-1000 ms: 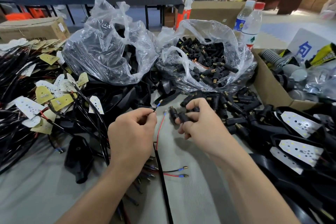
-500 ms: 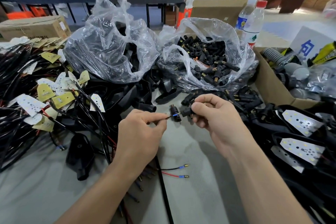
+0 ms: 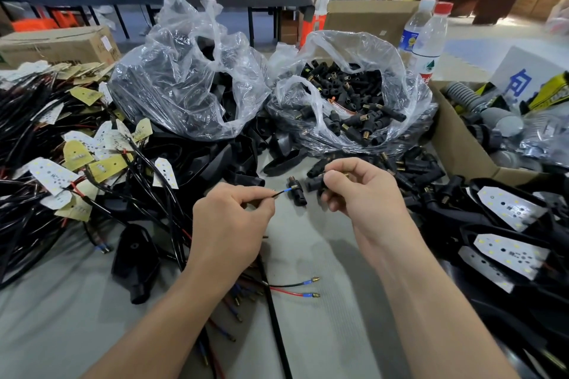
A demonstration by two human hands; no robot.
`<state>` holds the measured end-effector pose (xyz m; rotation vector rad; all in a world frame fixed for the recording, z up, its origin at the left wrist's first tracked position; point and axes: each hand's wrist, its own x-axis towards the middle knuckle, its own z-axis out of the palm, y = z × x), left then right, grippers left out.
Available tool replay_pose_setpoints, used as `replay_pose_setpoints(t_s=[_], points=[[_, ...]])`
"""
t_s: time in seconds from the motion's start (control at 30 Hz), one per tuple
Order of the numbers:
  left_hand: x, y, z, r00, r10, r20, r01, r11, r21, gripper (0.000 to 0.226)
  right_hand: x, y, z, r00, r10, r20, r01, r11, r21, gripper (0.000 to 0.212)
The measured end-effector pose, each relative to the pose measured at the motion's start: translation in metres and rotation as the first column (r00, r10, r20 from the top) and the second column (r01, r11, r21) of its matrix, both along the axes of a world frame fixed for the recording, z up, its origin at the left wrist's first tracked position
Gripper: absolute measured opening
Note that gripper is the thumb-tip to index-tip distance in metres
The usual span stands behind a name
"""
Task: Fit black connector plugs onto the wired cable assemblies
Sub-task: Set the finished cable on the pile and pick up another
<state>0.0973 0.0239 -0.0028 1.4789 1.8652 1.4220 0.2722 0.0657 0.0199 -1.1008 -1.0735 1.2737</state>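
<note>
My left hand (image 3: 228, 224) pinches a thin black wire (image 3: 271, 195) whose blue-sleeved tip meets a black connector plug (image 3: 297, 194) with a brass end. My right hand (image 3: 366, 194) grips another black connector plug (image 3: 315, 184) between thumb and fingers, just right of the first plug. From under my left hand a black sheathed cable (image 3: 277, 326) runs toward me, with a black and a red wire ending in blue-sleeved brass terminals (image 3: 311, 288). An open clear bag of black plugs (image 3: 348, 101) sits behind my hands.
A second clear bag (image 3: 184, 86) of black housings stands back left. Wired LED boards (image 3: 77, 163) pile up on the left. Loose plugs (image 3: 409, 166) and LED housings (image 3: 511, 224) lie right. A cardboard box (image 3: 455, 144) and two water bottles (image 3: 428, 40) stand back right.
My left hand brought the blue-tipped wire rightward to the plug. My right hand rose slightly, still gripping a plug; the plug on the wire now sits apart from its fingers.
</note>
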Motion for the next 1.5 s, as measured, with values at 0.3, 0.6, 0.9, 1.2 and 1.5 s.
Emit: replay_pose_setpoints(t_s=[0.3, 0.6, 0.9, 1.2, 1.5], points=[[0.002, -0.001, -0.002, 1.000, 0.001, -0.004, -0.001, 1.000, -0.001, 0.019, 0.002, -0.002, -0.001, 0.988, 0.153, 0.037, -0.153, 0.988, 0.007, 0.013], [0.006, -0.005, -0.002, 0.991, -0.130, 0.043, 0.131, 0.991, -0.032, 0.032, -0.012, -0.005, -0.008, 0.984, 0.123, 0.126, -0.128, 0.991, 0.031, 0.014], [0.002, 0.000, 0.003, 0.990, -0.100, -0.096, 0.084, 0.984, -0.157, 0.012, 0.003, 0.000, -0.002, 0.996, 0.044, -0.072, -0.045, 0.999, -0.012, 0.015], [0.001, 0.004, -0.003, 0.978, -0.197, -0.072, 0.191, 0.978, -0.083, 0.023, -0.001, -0.002, -0.005, 0.984, 0.172, 0.043, -0.170, 0.984, -0.047, 0.017], [-0.002, 0.002, -0.007, 0.969, -0.243, -0.045, 0.237, 0.965, -0.108, 0.017, 0.001, -0.004, 0.002, 0.994, 0.107, 0.003, -0.106, 0.993, -0.056, 0.016]])
